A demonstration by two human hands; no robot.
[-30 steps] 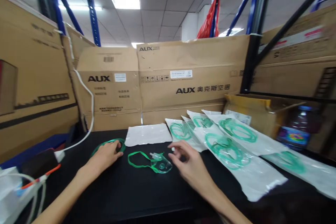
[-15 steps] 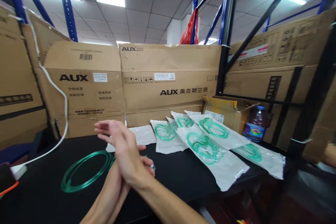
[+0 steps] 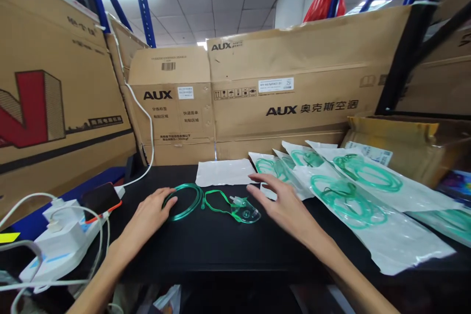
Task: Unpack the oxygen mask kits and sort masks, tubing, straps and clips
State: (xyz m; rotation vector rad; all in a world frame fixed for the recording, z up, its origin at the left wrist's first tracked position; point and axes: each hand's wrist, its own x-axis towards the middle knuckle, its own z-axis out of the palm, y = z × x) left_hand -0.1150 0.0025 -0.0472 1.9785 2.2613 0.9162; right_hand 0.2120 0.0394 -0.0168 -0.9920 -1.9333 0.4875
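A coil of green tubing lies flat on the black table. My left hand is at the coil's left edge, thumb and fingers apart and slightly curved; whether it touches the tubing I cannot tell. Right of the coil is a clear green oxygen mask with a green elastic strap looped out to its left. Above and right of the mask, my right hand is open with nothing in it, its fingers spread and pointing left. Behind the mask lies a flat white pouch.
Several white pouches with green tubing overlap on the right. A power strip with white plugs and cables, plus a dark phone, sits at left. Cardboard boxes wall the back. An opened carton stands at back right.
My hands were crossed together over the table; now they are apart, left by the coil, right by the mask. The mask has come into full sight. The view has turned left.
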